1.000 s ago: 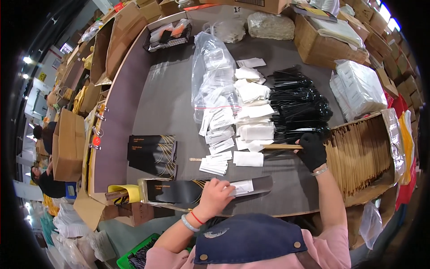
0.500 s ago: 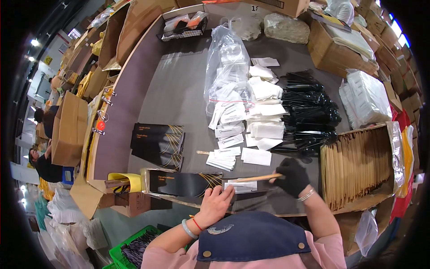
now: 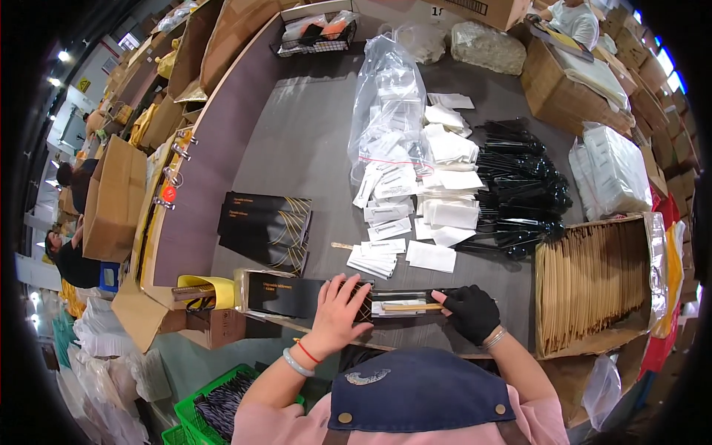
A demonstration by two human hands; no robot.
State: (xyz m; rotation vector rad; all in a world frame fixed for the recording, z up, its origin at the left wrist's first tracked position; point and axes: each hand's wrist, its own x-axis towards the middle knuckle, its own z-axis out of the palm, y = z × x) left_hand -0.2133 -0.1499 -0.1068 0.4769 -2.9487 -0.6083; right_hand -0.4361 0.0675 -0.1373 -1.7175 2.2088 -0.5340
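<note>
My bare left hand (image 3: 341, 313) lies with fingers spread on the right end of a black printed sleeve (image 3: 285, 293) with gold lines, at the near table edge. Right of it, wooden chopsticks (image 3: 404, 306) lie over a small white packet (image 3: 389, 312). A thin black strip, its kind unclear, runs just beyond them. My right hand (image 3: 473, 315), in a black fingerless glove, closes on the chopsticks' right end; its thumb and bent fingers are at the tip. More black sleeves (image 3: 263, 231) lie stacked farther left.
White packets and napkins (image 3: 449, 178) spill beside a clear plastic bag (image 3: 389, 96). A pile of black plastic-wrapped utensils (image 3: 523, 178) lies right of them. A carton (image 3: 545, 337) packed with upright brown pieces stands at the right. A wire basket (image 3: 315, 41) sits far left.
The chopsticks have come down and left, from the air to the white packet beside the black sleeve. My left hand has spread out over the sleeve. The view has shifted slightly.
</note>
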